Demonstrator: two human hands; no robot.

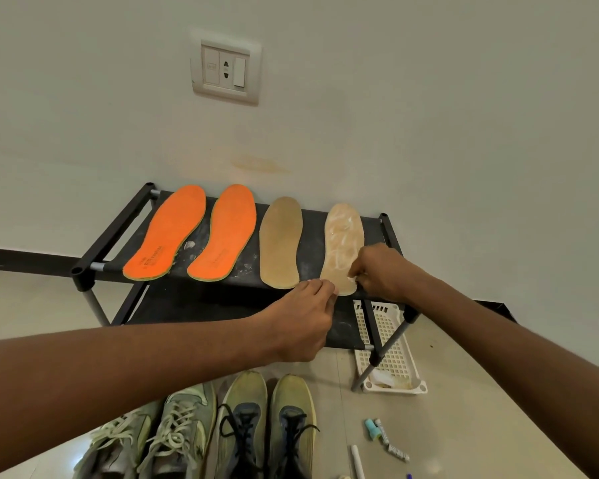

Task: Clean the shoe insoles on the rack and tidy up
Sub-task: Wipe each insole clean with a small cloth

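Observation:
Several insoles lie side by side on the top shelf of a black shoe rack [118, 229]: two orange insoles [168, 233] [226, 233], a plain tan insole [281, 242] and a tan insole smeared with white [343, 243] at the right. My left hand [305, 319] pinches the heel edge of the smeared insole at its left side. My right hand [377, 271] has curled fingers at the heel's right edge and grips something small and white that I cannot make out.
Two pairs of worn sneakers [222, 426] stand on the floor below me. A white perforated basket [388, 347] sits under the rack's right end. A small teal bottle [372, 428], tubes and a pen lie on the floor at right. A wall socket [225, 69] is above.

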